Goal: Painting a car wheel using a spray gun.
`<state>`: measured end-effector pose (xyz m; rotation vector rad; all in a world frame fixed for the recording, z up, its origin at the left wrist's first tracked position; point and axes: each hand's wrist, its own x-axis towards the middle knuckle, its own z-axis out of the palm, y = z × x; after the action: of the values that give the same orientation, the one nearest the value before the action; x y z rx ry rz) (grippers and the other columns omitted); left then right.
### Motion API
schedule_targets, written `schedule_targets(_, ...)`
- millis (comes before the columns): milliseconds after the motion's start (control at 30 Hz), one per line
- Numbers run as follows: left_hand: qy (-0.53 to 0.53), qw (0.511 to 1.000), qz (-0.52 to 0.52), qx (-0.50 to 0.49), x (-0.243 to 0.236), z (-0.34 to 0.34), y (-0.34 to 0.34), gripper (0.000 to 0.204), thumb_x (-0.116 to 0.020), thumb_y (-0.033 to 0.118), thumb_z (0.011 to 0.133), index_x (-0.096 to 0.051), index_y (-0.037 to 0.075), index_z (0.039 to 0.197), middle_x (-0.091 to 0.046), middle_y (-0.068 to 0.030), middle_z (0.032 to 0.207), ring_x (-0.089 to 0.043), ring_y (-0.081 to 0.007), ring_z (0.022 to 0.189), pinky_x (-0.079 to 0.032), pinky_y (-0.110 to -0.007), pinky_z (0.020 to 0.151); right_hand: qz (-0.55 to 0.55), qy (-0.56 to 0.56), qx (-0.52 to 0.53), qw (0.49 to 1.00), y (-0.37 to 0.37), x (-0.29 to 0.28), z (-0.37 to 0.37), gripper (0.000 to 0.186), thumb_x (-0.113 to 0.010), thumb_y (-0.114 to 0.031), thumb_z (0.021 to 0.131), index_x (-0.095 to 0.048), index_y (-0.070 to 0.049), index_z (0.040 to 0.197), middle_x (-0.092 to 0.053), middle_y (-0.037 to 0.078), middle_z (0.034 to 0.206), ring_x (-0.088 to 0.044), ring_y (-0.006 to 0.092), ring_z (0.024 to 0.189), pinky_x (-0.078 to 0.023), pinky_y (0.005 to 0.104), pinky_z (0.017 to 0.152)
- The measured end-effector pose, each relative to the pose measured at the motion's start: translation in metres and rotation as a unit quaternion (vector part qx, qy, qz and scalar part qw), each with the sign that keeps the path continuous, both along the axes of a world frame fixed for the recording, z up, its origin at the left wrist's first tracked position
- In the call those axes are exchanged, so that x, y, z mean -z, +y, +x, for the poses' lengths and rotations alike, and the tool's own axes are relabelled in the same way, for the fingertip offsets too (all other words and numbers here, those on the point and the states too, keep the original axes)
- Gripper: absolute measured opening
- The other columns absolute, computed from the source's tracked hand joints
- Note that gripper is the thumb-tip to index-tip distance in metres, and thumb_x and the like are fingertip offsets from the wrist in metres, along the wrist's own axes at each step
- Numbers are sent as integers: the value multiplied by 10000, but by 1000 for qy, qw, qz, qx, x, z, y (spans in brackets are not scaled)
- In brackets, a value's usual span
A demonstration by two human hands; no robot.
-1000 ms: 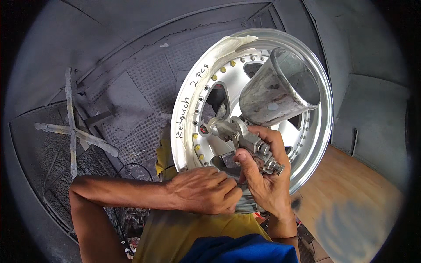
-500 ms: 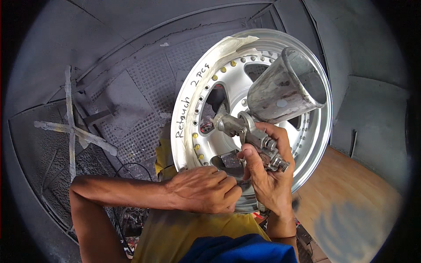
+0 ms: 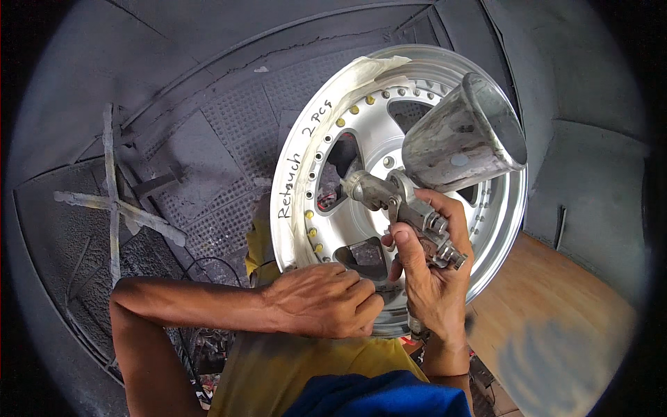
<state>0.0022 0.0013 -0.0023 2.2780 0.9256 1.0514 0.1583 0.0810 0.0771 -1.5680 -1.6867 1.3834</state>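
Note:
A silver multi-spoke wheel point(image 3: 375, 121) stands tilted before me, pale masking tape with black handwriting along its left rim and yellow plugs over some bolt holes. In my right hand point(image 3: 439, 271) is a metal spray gun point(image 3: 410, 215), gripped with its paint-smeared metal cup point(image 3: 451, 146) at the upper right, in front of the wheel's face. My left hand point(image 3: 326, 302) lies across the wheel's lower left edge, fingers curled and closed; whatever is under them is hidden.
Grey, paint-coated booth walls point(image 3: 583, 181) surround the wheel. A coated cross-shaped metal stand point(image 3: 114, 205) is at the left, with dark hoses below it. Dimpled floor panels point(image 3: 229, 132) lie behind, and a wood-coloured board point(image 3: 535, 292) with a grey-blue patch is at the lower right.
My right hand has shifted gradually to the right with the spray gun and cup, uncovering more of the wheel's hub. My left hand and the wheel have hardly moved.

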Motion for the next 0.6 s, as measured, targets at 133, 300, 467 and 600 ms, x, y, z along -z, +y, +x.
schedule_targets(133, 3, 1000, 5, -9, -1, 0, 1, 268, -726, 190, 795, -490, 92, 712, -485, -36, 692, -547, -165, 570, -518, -312, 516, -4, -17, -20, 1000, 0, 1, 2, 380, -741, -144, 1001, -572, 8, 1306, -711, 120, 1002, -648, 135, 838, -527, 292, 738)
schedule_targets(300, -5, 1000, 0, -3, 1, 1, 0, 273, -730, 211, 815, -501, 90, 729, -496, -36, 705, -561, -167, 587, -519, -316, 526, -14, -23, -22, 999, -2, 1, 4, 378, -744, -140, 997, -574, 8, 1301, -710, 137, 1035, -653, 147, 858, -528, 297, 752)
schedule_targets(467, 6, 1000, -12, 3, 0, 0, 0, 279, -731, 234, 838, -512, 89, 745, -506, -37, 716, -576, -170, 604, -524, -318, 538, -20, -18, -30, 999, -4, -1, 4, 372, -746, -123, 993, -578, 9, 1298, -715, 148, 1059, -665, 157, 888, -531, 301, 769)
schedule_targets(600, 5, 1000, -8, 5, 0, 0, 0, 280, -729, 233, 838, -509, 90, 741, -499, -37, 709, -577, -171, 602, -534, -324, 541, -16, -20, -45, 999, -4, -1, 5, 371, -750, -112, 988, -582, 10, 1295, -717, 157, 1065, -675, 168, 911, -534, 303, 784)
